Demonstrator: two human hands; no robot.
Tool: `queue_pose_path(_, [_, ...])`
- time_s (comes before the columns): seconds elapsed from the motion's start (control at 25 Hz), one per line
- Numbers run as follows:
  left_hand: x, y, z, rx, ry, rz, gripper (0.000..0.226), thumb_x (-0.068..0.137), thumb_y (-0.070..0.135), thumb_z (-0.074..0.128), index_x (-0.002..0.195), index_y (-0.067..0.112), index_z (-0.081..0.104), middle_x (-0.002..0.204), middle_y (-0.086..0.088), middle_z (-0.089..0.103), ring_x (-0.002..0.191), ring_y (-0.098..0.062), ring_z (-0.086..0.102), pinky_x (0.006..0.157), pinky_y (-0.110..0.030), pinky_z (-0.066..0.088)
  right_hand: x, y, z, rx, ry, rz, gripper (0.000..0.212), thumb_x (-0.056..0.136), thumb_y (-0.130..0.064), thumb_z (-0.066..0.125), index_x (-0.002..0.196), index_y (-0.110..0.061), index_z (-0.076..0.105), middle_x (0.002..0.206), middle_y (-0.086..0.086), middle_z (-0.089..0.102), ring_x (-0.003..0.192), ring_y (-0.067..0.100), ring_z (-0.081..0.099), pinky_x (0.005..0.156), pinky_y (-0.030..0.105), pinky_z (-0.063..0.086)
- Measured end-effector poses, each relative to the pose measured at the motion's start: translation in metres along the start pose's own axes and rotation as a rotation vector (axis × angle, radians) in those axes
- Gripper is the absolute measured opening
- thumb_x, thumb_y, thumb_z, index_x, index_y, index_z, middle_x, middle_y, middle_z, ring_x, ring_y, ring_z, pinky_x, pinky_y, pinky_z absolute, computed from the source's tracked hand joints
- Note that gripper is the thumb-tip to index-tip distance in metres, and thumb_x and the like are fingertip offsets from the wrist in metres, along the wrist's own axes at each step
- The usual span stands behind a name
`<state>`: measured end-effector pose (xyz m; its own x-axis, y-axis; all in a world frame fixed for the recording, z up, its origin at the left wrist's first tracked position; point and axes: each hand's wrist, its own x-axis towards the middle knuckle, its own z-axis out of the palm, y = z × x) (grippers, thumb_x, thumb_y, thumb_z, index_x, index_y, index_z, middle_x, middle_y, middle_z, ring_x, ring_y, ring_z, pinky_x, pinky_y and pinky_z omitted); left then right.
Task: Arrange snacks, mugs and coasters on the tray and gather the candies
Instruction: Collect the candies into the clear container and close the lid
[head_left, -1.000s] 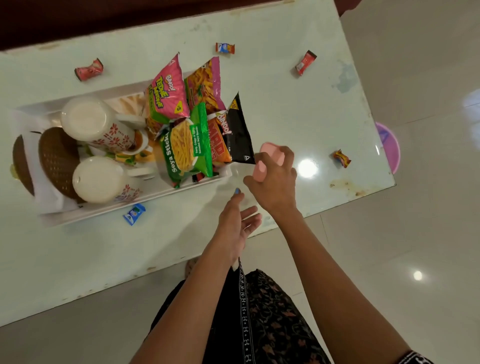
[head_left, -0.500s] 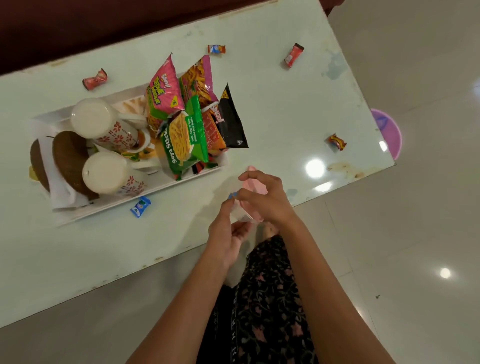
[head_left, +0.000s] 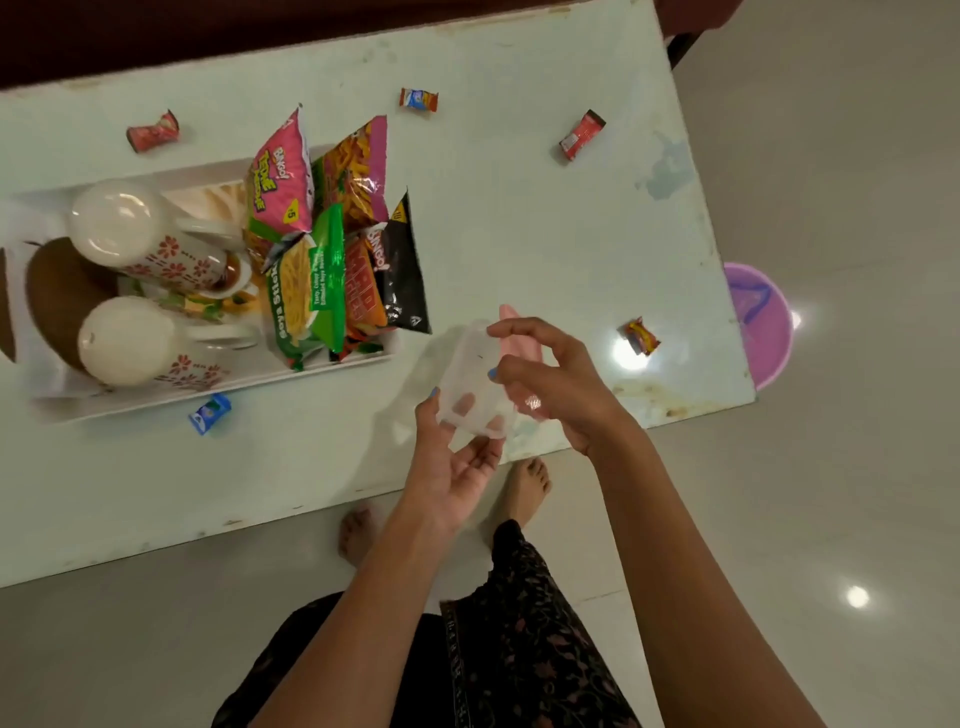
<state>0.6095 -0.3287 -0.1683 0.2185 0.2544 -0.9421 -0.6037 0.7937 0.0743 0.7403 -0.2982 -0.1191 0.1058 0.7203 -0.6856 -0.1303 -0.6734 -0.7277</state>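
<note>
Tray (head_left: 322, 370) at left: two mugs (head_left: 130, 228), five snack packs (head_left: 306, 280). Five candies (head_left: 210, 414) loose on table (head_left: 519, 208). Left hand (head_left: 452, 467) cups clear tub (head_left: 475, 382); right hand (head_left: 550, 379) grips pink lid (head_left: 522, 340).

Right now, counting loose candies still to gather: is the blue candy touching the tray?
Apart. The head view shows a strip of bare table between the blue candy and the tray rim's near edge.
</note>
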Motion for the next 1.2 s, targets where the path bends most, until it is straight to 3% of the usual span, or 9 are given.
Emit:
queue_pose_path(0.16, [0.015, 0.003, 0.024, -0.172, -0.033, 0.012, 0.051, 0.077, 0.049, 0.06, 0.112, 0.012, 0.061, 0.106, -0.022, 0.059, 0.094, -0.027, 0.06, 0.071, -0.035, 0.056, 0.05, -0.023, -0.035, -0.184, 0.248, -0.125, 0.027, 0.069, -0.007, 0.069, 0.088, -0.027, 0.071, 0.129, 0.006, 0.052, 0.094, 0.016, 0.06, 0.055, 0.018, 0.052])
queue_pose_path(0.4, [0.021, -0.011, 0.044, -0.287, -0.093, 0.005, 0.052, 0.077, 0.048, 0.06, 0.112, 0.01, 0.062, 0.1, -0.022, 0.06, 0.09, -0.026, 0.061, 0.071, -0.031, 0.058, 0.108, -0.027, -0.075, -0.969, 0.305, -0.225, 0.046, 0.076, -0.024, 0.07, 0.119, -0.034, 0.06, 0.151, 0.01, 0.019, 0.137, 0.038, 0.025, 0.109, 0.056, 0.03])
queue_pose_path(0.48, [0.023, -0.015, 0.05, -0.314, -0.091, 0.007, 0.053, 0.077, 0.049, 0.059, 0.113, 0.01, 0.062, 0.1, -0.022, 0.061, 0.089, -0.026, 0.06, 0.071, -0.031, 0.057, 0.109, -0.026, -0.079, -1.031, 0.336, -0.195, 0.05, 0.081, -0.037, 0.067, 0.128, -0.037, 0.051, 0.154, 0.01, 0.021, 0.14, 0.035, 0.022, 0.109, 0.058, 0.026])
queue_pose_path(0.6, [0.028, -0.02, 0.061, -0.333, -0.091, 0.01, 0.055, 0.077, 0.05, 0.059, 0.115, 0.011, 0.061, 0.104, -0.023, 0.06, 0.091, -0.025, 0.059, 0.074, -0.03, 0.054, 0.089, -0.019, -0.07, -0.71, 0.32, -0.167, 0.042, 0.081, -0.049, 0.062, 0.117, -0.029, 0.056, 0.12, 0.006, 0.061, 0.108, 0.026, 0.061, 0.091, 0.038, 0.049])
queue_pose_path(0.68, [0.031, -0.022, 0.067, -0.322, -0.092, 0.035, 0.056, 0.078, 0.052, 0.057, 0.118, 0.012, 0.06, 0.104, -0.022, 0.061, 0.091, -0.025, 0.059, 0.075, -0.03, 0.055, 0.073, -0.012, -0.058, -0.541, 0.231, -0.092, 0.032, 0.078, -0.038, 0.066, 0.107, -0.027, 0.058, 0.091, 0.0, 0.069, 0.081, 0.021, 0.07, 0.077, 0.037, 0.057])
queue_pose_path(0.84, [0.033, -0.017, 0.058, -0.164, -0.024, 0.023, 0.061, 0.08, 0.062, 0.048, 0.115, 0.013, 0.058, 0.104, -0.022, 0.063, 0.086, -0.027, 0.061, 0.074, -0.033, 0.055, 0.073, -0.01, -0.045, -0.617, 0.237, -0.174, 0.035, 0.077, -0.016, 0.065, 0.112, -0.017, 0.063, 0.091, 0.004, 0.071, 0.074, 0.024, 0.07, 0.072, 0.034, 0.056])
queue_pose_path(1.0, [0.024, 0.004, 0.026, 0.209, 0.173, 0.085, 0.047, 0.087, 0.051, 0.047, 0.107, 0.009, 0.058, 0.096, -0.013, 0.068, 0.069, -0.02, 0.06, 0.057, -0.028, 0.05, 0.084, -0.018, -0.044, -0.614, 0.215, -0.205, 0.032, 0.083, -0.016, 0.064, 0.115, -0.015, 0.062, 0.095, 0.009, 0.071, 0.078, 0.027, 0.07, 0.079, 0.042, 0.056])
queue_pose_path(1.12, [0.016, 0.033, -0.018, 0.385, 0.602, 0.54, 0.028, 0.083, 0.023, 0.062, 0.103, 0.002, 0.063, 0.085, -0.011, 0.069, 0.058, -0.012, 0.058, 0.058, -0.026, 0.052, 0.085, -0.02, -0.059, -0.553, 0.335, -0.238, 0.023, 0.087, -0.026, 0.061, 0.107, -0.016, 0.065, 0.092, 0.008, 0.072, 0.079, 0.024, 0.069, 0.079, 0.035, 0.056])
queue_pose_path(1.2, [0.008, 0.063, -0.045, 0.472, 0.92, 0.844, 0.03, 0.08, 0.017, 0.066, 0.105, 0.001, 0.063, 0.094, -0.014, 0.065, 0.069, -0.013, 0.058, 0.075, -0.019, 0.047, 0.081, -0.015, -0.078, -0.63, 0.487, -0.288, 0.02, 0.088, -0.023, 0.059, 0.103, -0.014, 0.067, 0.095, 0.006, 0.073, 0.077, 0.019, 0.067, 0.075, 0.012, 0.046])
